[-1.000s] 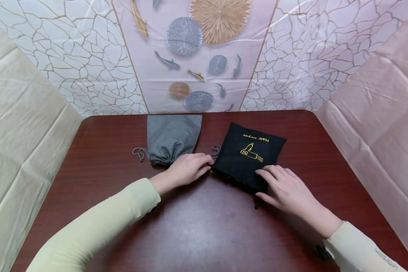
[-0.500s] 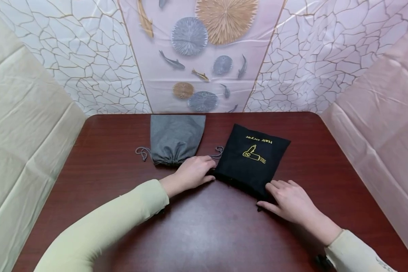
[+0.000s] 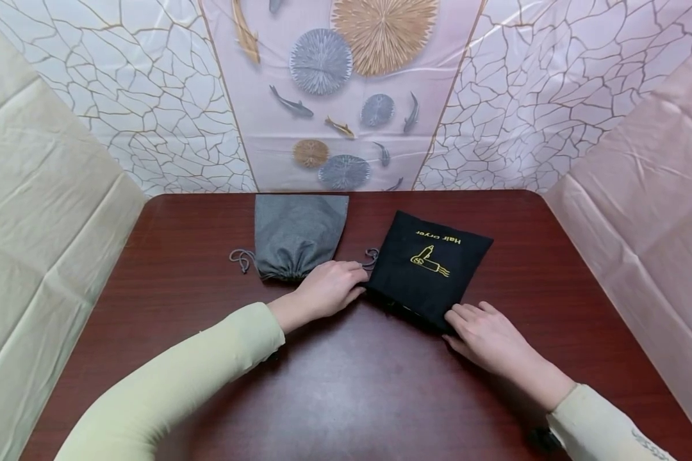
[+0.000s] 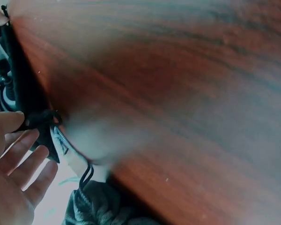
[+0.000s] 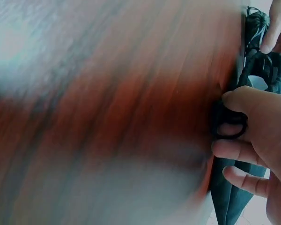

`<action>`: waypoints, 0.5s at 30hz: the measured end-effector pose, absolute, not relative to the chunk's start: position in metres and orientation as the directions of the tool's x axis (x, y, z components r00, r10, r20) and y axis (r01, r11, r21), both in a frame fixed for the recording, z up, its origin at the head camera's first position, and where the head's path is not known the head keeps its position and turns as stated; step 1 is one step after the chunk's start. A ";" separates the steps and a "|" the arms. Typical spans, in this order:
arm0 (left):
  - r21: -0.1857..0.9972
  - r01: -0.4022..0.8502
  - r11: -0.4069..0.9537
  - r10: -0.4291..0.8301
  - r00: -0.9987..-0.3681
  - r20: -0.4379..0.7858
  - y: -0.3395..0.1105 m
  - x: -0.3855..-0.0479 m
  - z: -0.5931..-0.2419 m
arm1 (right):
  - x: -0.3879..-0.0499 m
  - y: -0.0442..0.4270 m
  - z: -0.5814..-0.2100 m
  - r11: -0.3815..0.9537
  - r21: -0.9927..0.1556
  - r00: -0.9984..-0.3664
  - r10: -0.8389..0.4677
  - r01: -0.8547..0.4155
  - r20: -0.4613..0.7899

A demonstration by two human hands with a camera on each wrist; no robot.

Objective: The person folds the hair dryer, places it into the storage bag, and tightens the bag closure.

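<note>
A black drawstring bag marked "Hair Dryer" in yellow lies tilted on the table, its mouth towards me. My left hand pinches the left corner of that mouth. At the right corner, my right hand pinches the edge between thumb and fingers, beside a black cord loop in the right wrist view. The mouth gapes a little; in the left wrist view something pale with a dark cord shows inside, its kind unclear.
A grey drawstring pouch lies flat at the back, left of the black bag, its neck gathered. Its cord ends stick out on both sides, one near my left hand. Cloth walls enclose the dark red wooden table at the back and sides.
My right hand has slid down from the black bag's right side to its near right corner, and its thumb has closed in there. The left hand stays at the left corner.
</note>
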State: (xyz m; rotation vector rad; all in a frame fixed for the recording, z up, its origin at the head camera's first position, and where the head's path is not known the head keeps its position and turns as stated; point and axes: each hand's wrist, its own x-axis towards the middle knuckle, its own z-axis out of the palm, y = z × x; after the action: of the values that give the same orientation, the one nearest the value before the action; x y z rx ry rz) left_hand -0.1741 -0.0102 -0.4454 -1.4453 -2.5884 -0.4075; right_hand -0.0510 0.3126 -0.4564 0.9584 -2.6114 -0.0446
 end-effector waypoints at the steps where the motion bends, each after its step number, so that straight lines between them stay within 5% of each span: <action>1: 0.160 0.853 0.497 0.811 -0.522 0.263 -0.011 -0.174 -0.444 | -0.051 0.314 -0.456 0.763 0.153 -0.700 -0.639 -0.627 0.319; 15: 0.054 0.863 0.502 0.830 -0.498 0.250 -0.021 -0.174 -0.434 | -0.053 0.328 -0.454 0.681 0.038 -0.599 -0.669 -0.731 0.440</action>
State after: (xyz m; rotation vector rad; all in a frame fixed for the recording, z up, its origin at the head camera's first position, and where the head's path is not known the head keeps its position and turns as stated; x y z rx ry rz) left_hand -0.1735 -0.0208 -0.4338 -1.4565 -2.5522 -0.2543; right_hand -0.0526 0.3275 -0.4539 1.0892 -2.4720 0.2034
